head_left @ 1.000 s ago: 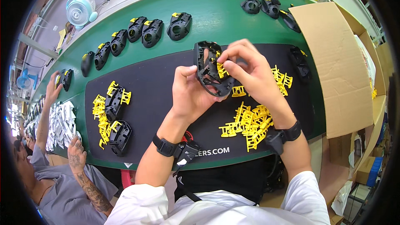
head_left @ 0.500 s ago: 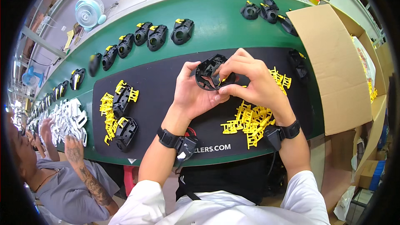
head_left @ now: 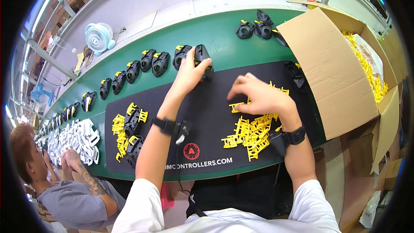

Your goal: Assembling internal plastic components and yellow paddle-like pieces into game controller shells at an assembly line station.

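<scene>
My left hand [head_left: 189,74] is closed around a black plastic shell [head_left: 202,54] at the mat's far edge, beside the last of a row of similar shells [head_left: 160,63]. My right hand [head_left: 261,97] is over the pile of yellow plastic pieces [head_left: 248,133] on the right of the mat. Its thumb and index finger are apart and slightly blurred. Some yellow shows between them; whether they touch a piece I cannot tell. On the mat's left, two black shells [head_left: 134,121] lie beside a smaller heap of yellow pieces [head_left: 118,130].
A large open cardboard box [head_left: 325,73] with yellow pieces stands at right. More black shells [head_left: 245,30] sit at the far right. White parts [head_left: 79,140] are heaped at left, where a co-worker in grey [head_left: 77,198] sits. A light-blue fan [head_left: 98,38] stands behind the green table.
My left hand has carried the black shell away from me to the far row. My right hand has let go of the shell and now hovers over the yellow pile.
</scene>
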{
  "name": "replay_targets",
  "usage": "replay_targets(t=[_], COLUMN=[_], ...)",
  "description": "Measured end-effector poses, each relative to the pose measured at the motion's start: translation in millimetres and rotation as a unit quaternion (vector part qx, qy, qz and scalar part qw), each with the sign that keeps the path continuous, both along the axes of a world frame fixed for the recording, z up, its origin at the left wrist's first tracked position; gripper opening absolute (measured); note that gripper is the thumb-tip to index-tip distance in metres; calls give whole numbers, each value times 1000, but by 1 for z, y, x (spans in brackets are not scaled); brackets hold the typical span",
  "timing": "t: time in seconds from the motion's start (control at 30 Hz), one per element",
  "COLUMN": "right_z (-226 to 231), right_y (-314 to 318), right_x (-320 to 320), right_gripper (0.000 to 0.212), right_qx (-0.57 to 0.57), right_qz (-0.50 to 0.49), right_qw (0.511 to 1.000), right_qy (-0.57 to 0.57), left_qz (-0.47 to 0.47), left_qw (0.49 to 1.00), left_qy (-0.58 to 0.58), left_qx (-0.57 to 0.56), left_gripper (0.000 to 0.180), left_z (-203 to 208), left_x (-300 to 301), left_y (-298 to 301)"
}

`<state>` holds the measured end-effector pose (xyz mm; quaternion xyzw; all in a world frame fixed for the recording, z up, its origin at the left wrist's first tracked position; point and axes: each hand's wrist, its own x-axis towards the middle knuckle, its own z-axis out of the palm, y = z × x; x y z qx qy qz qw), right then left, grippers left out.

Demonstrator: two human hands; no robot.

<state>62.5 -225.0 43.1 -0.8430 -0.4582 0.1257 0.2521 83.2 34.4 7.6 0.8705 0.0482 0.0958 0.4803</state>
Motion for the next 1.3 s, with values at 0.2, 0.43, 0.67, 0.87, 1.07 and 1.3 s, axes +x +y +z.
replay_targets(t=[0.2, 0.43, 0.67, 0.87, 1.07, 1.3], right_z=[-7, -17, -10, -8, -6, -11], right_y=[6, 7, 9, 8, 5, 33], right_x=[1, 7, -2, 6, 17, 0], right_gripper=[17, 29, 28, 17, 17, 15], right_qx=[15, 104, 25, 138, 460, 343], right_qz=[-19, -71, -54, -74, -229, -236], right_qw=[999, 990, 998, 986, 840, 906], right_qy=[26, 62, -33, 64, 174, 72], left_qz=[-7, -17, -114, -127, -243, -224], left_qw=[921, 790, 927, 991, 766, 762], left_qy=[46, 135, -85, 44, 71, 11], left_qx=[388, 597, 346, -1, -590, -608], left_gripper=[78, 71, 73, 88, 89, 94], left_z=[14, 16, -21, 17, 22, 0], left_x=[72, 148, 214, 170, -13, -83], left_y=[-17, -63, -83, -73, -44, -51])
